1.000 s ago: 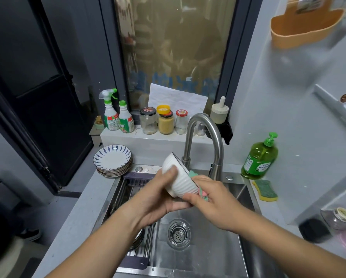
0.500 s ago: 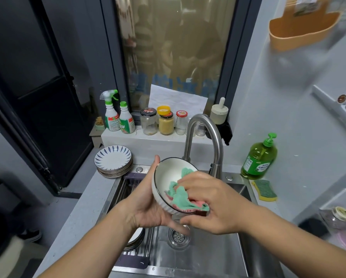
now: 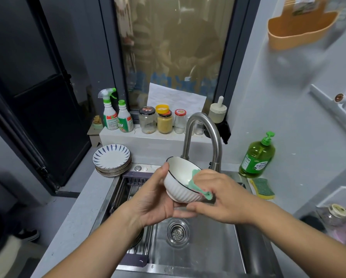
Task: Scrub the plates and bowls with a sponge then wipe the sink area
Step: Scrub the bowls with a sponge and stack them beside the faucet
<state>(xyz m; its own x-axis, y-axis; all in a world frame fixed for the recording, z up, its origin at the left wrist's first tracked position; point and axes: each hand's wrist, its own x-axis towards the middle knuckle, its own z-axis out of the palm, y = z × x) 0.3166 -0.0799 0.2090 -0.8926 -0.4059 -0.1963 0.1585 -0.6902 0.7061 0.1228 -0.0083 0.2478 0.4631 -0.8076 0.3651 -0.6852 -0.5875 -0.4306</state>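
Over the steel sink (image 3: pixel 204 247) my left hand (image 3: pixel 154 199) holds a white ribbed bowl (image 3: pixel 181 190) with a dark rim, thumb on the rim and fingers curled under its base. The bowl tilts with its opening up and to the right. My right hand (image 3: pixel 222 197) grips a green cloth-like sponge (image 3: pixel 196 177) and presses it over the bowl's right rim, part inside, part hanging outside. A stack of blue-striped plates (image 3: pixel 112 159) sits on the counter at the sink's back left. More dishes lie partly hidden on the rack under my left wrist.
The curved tap (image 3: pixel 206 137) rises just behind the bowl. A green soap bottle (image 3: pixel 257 157) and a yellow-green sponge (image 3: pixel 263 188) sit right of the sink. Spray bottles (image 3: pixel 116 115) and jars (image 3: pixel 164 121) line the ledge behind. The drain (image 3: pixel 177 232) lies below the hands.
The bowl has turned from facing me to opening upward and rightward. My right hand moved the sponge from the bowl's inside to its right rim.
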